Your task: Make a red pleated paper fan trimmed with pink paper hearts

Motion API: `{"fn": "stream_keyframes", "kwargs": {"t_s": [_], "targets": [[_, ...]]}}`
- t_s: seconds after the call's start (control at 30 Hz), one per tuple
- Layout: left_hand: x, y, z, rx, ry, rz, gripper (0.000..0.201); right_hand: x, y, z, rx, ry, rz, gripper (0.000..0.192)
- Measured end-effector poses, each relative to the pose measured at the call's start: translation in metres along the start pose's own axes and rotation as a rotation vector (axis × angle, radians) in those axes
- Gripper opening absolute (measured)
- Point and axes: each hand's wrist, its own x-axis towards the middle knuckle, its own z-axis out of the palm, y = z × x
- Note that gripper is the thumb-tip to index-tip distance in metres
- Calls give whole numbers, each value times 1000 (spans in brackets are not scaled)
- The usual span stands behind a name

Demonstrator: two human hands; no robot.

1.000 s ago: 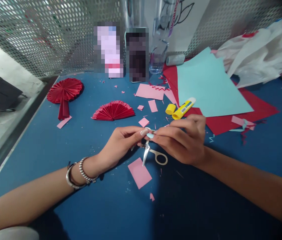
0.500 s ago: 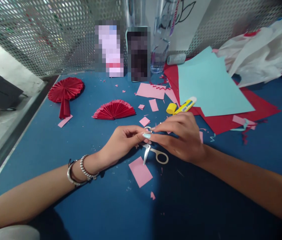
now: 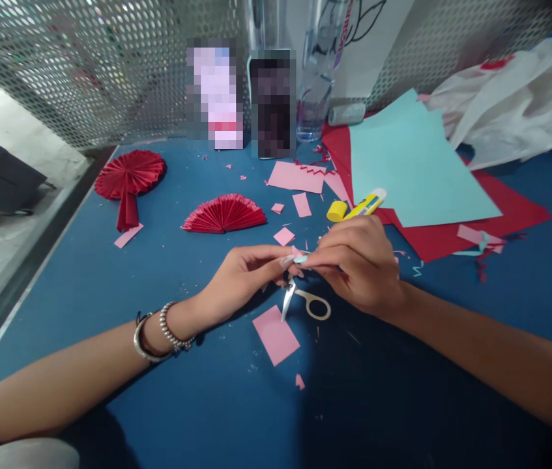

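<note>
Both hands (image 3: pixel 305 264) pinch a tiny pink paper scrap (image 3: pixel 296 252) above scissors (image 3: pixel 305 301).

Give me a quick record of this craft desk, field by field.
surface: blue table
left hand: pinches a small pink scrap with the right hand
scissors: on the table under the hands
pink paper piece: beside the scissors
red paper fans: behind the hands
glue stick: uncapped, yellow cap beside it
</note>
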Motion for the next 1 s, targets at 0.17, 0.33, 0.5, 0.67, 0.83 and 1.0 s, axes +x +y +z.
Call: {"fn": "stream_keyframes", "kwargs": {"t_s": [0.17, 0.33, 0.5, 0.67, 0.83, 1.0], "targets": [[-1, 3, 3, 117, 36, 35, 17, 0, -1, 2, -14, -31, -18, 5], [-3, -1, 4, 267, 82, 96, 18, -1, -6, 7, 43, -106, 90, 6], [-3, -2, 4, 265, 78, 98, 19, 0, -14, 9, 244, -148, 316, 6], [-2, -2, 3, 277, 98, 66, 18, 1, -17, 11, 321, -138, 427, 2], [-2, -4, 1, 280, 88, 55, 20, 1, -14, 13, 391, -148, 504, 14], [-2, -6, 1, 279, 86, 38, 25, 0, -8, 15, 489, -134, 546, 8]]}}
